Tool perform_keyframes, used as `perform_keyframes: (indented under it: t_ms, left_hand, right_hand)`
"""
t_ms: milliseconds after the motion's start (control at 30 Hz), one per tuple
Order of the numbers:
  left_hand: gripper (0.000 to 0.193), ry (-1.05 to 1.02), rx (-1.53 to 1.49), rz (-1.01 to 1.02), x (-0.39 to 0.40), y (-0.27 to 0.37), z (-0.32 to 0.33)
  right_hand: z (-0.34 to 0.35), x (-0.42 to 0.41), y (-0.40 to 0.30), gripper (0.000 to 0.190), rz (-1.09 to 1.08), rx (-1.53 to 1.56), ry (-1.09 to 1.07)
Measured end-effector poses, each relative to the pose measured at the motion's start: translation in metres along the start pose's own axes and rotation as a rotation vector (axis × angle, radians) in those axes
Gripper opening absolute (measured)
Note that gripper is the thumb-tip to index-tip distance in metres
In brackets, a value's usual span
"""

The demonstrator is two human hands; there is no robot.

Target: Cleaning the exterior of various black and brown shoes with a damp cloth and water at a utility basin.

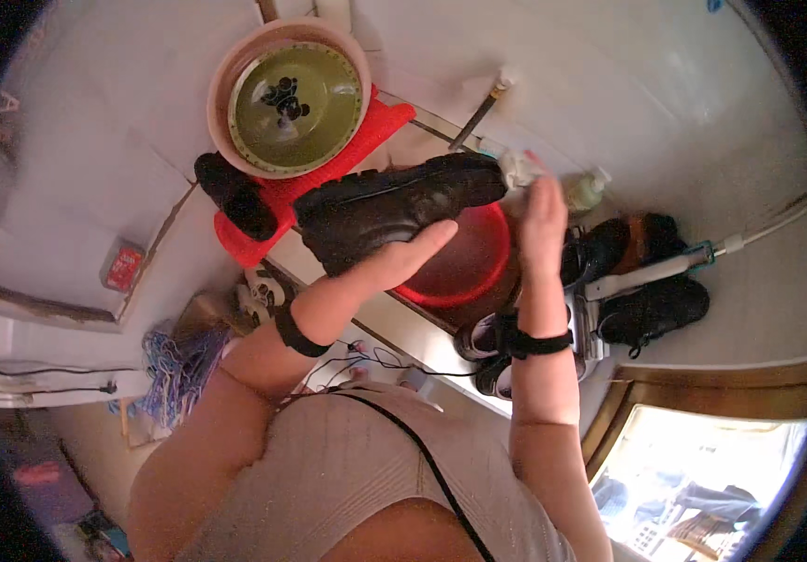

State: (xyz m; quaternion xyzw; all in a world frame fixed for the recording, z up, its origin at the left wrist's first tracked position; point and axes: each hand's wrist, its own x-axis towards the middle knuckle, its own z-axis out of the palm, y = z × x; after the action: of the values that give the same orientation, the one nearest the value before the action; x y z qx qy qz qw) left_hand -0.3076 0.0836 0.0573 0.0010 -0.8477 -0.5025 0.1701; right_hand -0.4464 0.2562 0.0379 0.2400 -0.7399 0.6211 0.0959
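My left hand (414, 256) holds a black shoe (403, 204) from its near side, with the thumb along the upper; its other fingers are hidden behind the shoe. The shoe lies sideways above a red basin (456, 270). At the shoe's right end my right hand (545, 211) grips a crumpled whitish cloth or tissue (519, 170), blurred. Another black shoe (235, 197) rests at the left on a red mat or cloth (347, 165).
A pink basin (219, 105) with a greenish inner bowl (298, 140) stands at the upper left. Several dark shoes (656, 312) lie at the right beside a pale bottle (586, 191). A pipe (477, 121) projects from the wall; black cables (389, 362) run near my body.
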Motion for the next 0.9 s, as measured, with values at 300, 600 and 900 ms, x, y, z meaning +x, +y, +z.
perform_keyframes:
  t_ms: [300,600,900]
  left_hand:
    - [0.049,-0.111,0.319,-0.053,0.009,-0.016,0.022]
    - [0.046,-0.151,0.341,-0.075,0.008,-0.014,0.026]
    - [0.045,-0.172,0.353,-0.098,0.009,-0.013,0.018]
  right_hand:
    - [0.088,-0.038,-0.112,0.036,-0.811,-0.443,-0.443]
    - [0.08,-0.032,-0.088,0.04,-0.646,-0.497,-0.333]
    - [0.077,-0.044,-0.102,0.043,-0.859,-0.275,-0.633]
